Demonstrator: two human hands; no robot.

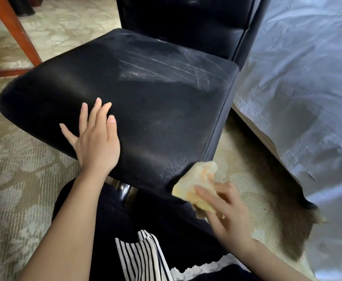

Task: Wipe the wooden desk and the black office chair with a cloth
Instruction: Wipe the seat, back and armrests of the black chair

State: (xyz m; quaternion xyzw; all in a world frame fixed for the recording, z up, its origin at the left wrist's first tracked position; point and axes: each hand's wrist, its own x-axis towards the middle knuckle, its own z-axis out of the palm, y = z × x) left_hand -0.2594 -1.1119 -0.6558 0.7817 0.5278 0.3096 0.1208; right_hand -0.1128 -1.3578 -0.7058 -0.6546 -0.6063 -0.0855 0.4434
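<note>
Black leather-look office chair (145,94) is standing on a beige patterned carpet (14,179), its padded seat filling the centre of the view and its backrest rising behind at the top. Pale dusty wipe streaks (166,72) are showing across the rear right part of the seat; the front half is looking darker and evenly glossy. The left hand (97,142) is lying flat on the front left part of the seat, palm down, fingers straight and slightly fanned, gripping nothing. The right hand (226,211) is holding a crumpled yellow-orange cloth (198,183) – fingers laid over it and closed on it – and is pressing it against the front right corner of the seat; this hand and the cloth are motion-blurred, so the thumb's position cannot be told. Under the seat's front edge a shiny dark chair post (123,188) is partly showing. A reddish-brown wooden leg of the bench (18,31) is slanting through the upper left corner, apart from the chair. A bed draped in pale bluish-white sheeting (297,88) is standing just beside the chair's right side. Dark clothing with a black-and-white striped panel (141,258) is filling the bottom centre.
</note>
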